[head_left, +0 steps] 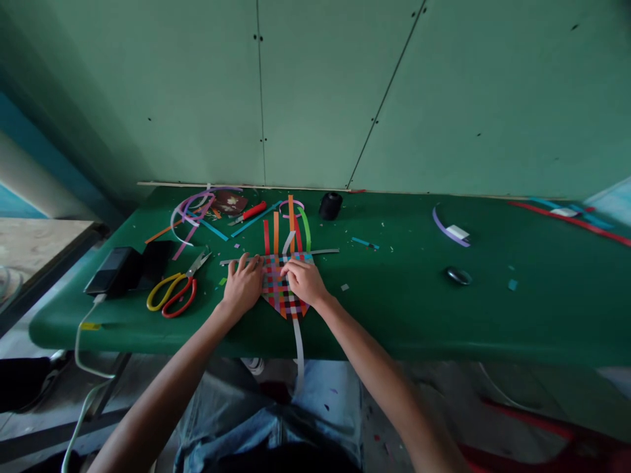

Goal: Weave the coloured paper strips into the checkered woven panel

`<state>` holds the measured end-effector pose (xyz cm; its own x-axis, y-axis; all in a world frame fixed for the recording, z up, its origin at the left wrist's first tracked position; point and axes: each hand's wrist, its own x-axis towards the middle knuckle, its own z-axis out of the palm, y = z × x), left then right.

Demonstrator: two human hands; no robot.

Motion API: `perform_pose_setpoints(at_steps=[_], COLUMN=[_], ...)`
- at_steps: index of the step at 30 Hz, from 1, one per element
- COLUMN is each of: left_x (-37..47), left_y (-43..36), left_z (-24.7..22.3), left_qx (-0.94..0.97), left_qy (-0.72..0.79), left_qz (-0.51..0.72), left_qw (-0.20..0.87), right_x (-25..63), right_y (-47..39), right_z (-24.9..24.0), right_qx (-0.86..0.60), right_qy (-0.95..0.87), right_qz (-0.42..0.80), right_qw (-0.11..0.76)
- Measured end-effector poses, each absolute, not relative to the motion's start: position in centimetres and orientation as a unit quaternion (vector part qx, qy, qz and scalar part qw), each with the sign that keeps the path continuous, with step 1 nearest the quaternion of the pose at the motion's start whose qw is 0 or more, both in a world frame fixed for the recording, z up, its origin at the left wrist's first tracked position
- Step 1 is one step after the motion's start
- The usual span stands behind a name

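Note:
A checkered mat point(276, 299) woven from coloured strips lies in front of me, with a pointed lower end. Orange, red and green strips stick out from its far edge, and a white strip point(298, 345) hangs from the near tip over the table edge. My left hand point(243, 284) rests on the mat's left border, fingers apart and pressed down. Over the right part of the mat, my right hand point(306, 281) has its fingers curled together against the weave; what they pinch is hidden. A grey strip point(325, 251) runs out to the right beyond the far edge.
Scissors point(180, 289) with yellow and red handles lie left, beside a black device point(113, 270) on a white cable. Behind are loose strips point(190, 210), a red-handled knife point(252, 211) and a black spool point(330, 205). A dark oval object point(458, 275) lies right.

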<state>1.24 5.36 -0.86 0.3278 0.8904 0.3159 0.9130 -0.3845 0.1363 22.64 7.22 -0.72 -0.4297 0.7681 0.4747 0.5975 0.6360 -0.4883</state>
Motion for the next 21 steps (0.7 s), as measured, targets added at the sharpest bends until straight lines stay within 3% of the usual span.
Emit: perform_pose_setpoints(at_steps=[10,14,17,21], left_x=[1.2,2.6,2.2,0.3], left_y=[10.9,13.9,13.0,8.7], left_z=[0.5,1.4,1.5,1.1], left_qx=[-0.752,-0.66,-0.591,-0.673], left_qy=[-0.586,-0.559,-0.515,-0.467], left_qz=[-0.285,-0.4,-0.483,-0.432], left_qw=[-0.102,-0.303,-0.39,-0.377], right_x=[21.8,21.9,22.0,22.0], right_y=[7.3,7.2,7.2,7.4], right_z=[-1.3,-1.3,-1.5,-1.9], right_qx=[-0.438,-0.43,-0.431,-0.443], right_qy=[-0.849,-0.852,-0.847,-0.845], right_qz=[0.13,0.141,0.153,0.15], right_qw=[0.266,0.264,0.271,0.259])
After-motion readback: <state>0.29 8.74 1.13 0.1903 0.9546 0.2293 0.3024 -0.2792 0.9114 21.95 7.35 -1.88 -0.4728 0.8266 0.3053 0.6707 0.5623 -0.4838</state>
